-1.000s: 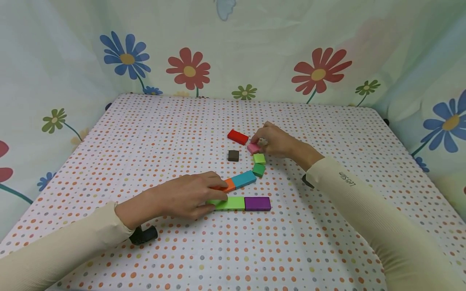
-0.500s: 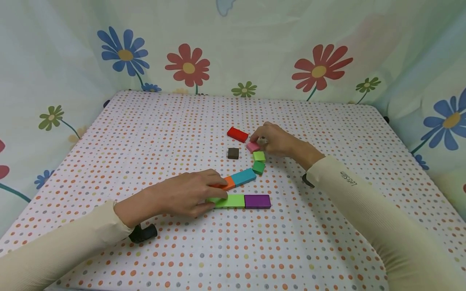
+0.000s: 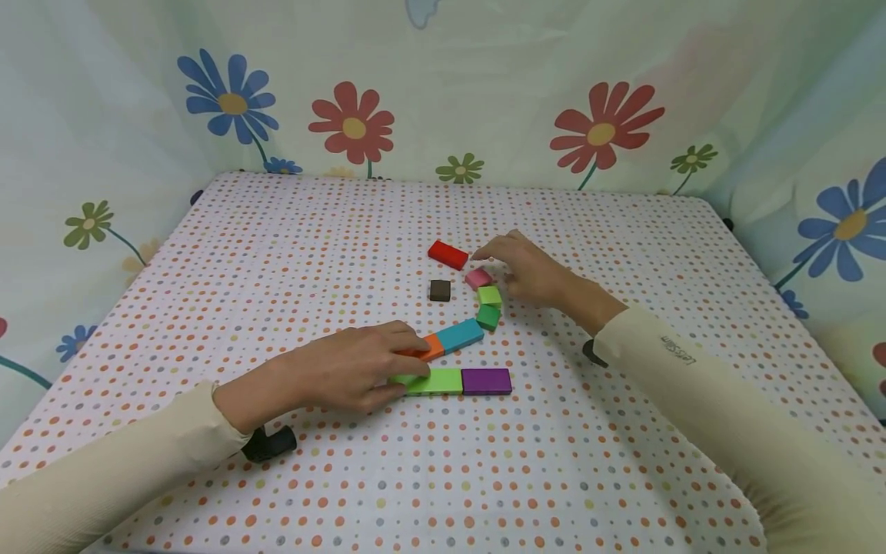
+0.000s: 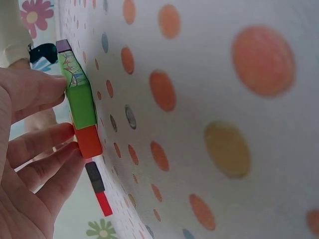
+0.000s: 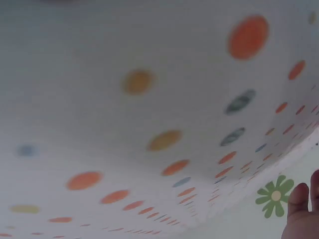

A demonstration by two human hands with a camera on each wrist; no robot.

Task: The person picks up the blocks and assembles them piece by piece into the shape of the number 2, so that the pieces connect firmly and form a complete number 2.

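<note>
In the head view, my left hand (image 3: pixel 360 368) rests at the left ends of a light green block (image 3: pixel 443 381) and an orange block (image 3: pixel 434 348). Its thumb touches the light green block (image 4: pixel 82 104) in the left wrist view, and its fingertips touch the orange block (image 4: pixel 88 142). A purple block (image 3: pixel 487 382) continues the light green row; a blue block (image 3: pixel 460 335) continues the orange one. My right hand (image 3: pixel 533 269), holding nothing, hovers beside a pink block (image 3: pixel 477 278), its index finger pointing towards a red block (image 3: pixel 447 255).
A green block (image 3: pixel 488 317) and a small lime block (image 3: pixel 489 296) curve up from the blue block to the pink one. Inside the curve sits a dark brown block (image 3: pixel 439 290). A dotted cloth (image 3: pixel 291 231) covers the table, with a flowered curtain (image 3: pixel 519 77) behind.
My right hand has come off the pink block, its fingers spreading and the index finger moving nearer the red block. The left hand has stayed on its blocks.
</note>
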